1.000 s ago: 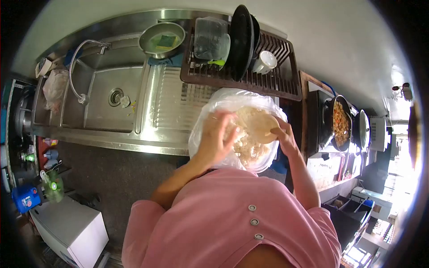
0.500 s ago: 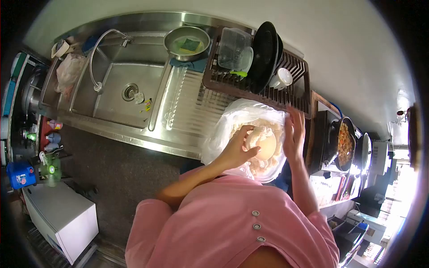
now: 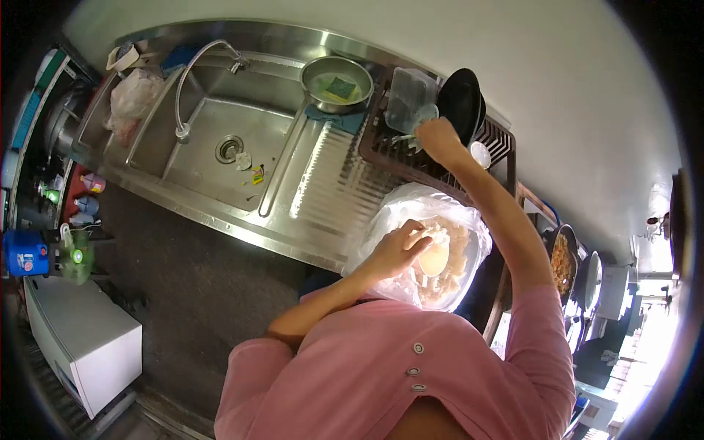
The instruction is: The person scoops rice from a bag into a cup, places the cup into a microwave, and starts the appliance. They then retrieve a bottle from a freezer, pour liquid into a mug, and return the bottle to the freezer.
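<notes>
My left hand (image 3: 398, 253) is closed on a small cream-coloured bowl (image 3: 434, 262), with pale, lumpy food at its rim. Beneath it, an opened clear plastic bag (image 3: 400, 205) holds more pale lumps (image 3: 458, 238). My right hand (image 3: 438, 141) is over the dish rack (image 3: 378, 150), fingers curled in beside a small clear cup (image 3: 427, 114). What those fingers grip is hidden. Close by on the rack stand a clear plastic container (image 3: 408, 95), a black pan (image 3: 460, 103) and a white mug (image 3: 480, 154).
Left of the rack, a metal bowl (image 3: 337, 81) with a green-yellow sponge (image 3: 340, 89) stands beside the steel sink (image 3: 220, 132), with its curved tap (image 3: 183, 95). Far right, a pan of orange-brown food (image 3: 563, 260) sits near a lidded pan (image 3: 589, 279).
My right hand has left the bag's right edge and moved up to the dish rack. My left hand still holds the bowl over the bag. The whole view has shifted slightly.
</notes>
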Motion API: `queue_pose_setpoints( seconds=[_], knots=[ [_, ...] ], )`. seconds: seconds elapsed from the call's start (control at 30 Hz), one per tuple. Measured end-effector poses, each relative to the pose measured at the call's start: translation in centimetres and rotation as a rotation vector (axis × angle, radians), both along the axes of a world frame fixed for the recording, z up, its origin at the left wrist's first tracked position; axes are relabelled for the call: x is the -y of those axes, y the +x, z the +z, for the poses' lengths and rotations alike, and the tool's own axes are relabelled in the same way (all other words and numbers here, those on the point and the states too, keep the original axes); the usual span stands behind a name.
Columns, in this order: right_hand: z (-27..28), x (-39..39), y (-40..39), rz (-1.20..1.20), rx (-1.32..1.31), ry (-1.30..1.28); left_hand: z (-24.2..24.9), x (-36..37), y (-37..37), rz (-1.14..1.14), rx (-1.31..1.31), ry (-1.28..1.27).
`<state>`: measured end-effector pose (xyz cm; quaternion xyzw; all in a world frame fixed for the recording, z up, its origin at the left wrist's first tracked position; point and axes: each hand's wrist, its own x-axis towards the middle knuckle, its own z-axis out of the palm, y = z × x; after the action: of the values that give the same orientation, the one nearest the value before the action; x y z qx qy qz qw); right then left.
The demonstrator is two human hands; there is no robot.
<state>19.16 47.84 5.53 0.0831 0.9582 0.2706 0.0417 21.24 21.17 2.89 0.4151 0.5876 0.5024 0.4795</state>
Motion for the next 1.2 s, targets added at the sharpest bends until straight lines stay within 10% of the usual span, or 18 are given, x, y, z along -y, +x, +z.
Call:
queue_pose_setpoints(
  seconds=[0.4,0.53,1.0,1.2],
  knots=[
    [16.9,7.9,9.1,0.032,-0.221,-0.016,-0.1,-0.5,-0.7,-0.113,0.236,-0.091],
    [21.7,12.9,18.1,-0.377,-0.183,-0.261,0.4,-0.5,-1.7,-0.119,0.28,-0.116],
    [0.2,16.8,26.0,-0.823,-0.148,-0.711,1.6,-2.3,-0.9,-0.083,-0.187,0.108],
    [4.1,17.7,27.4,-0.715,-0.456,-0.761,0.4,-2.4,-0.6,0.006,0.069,-0.062]
  ],
)
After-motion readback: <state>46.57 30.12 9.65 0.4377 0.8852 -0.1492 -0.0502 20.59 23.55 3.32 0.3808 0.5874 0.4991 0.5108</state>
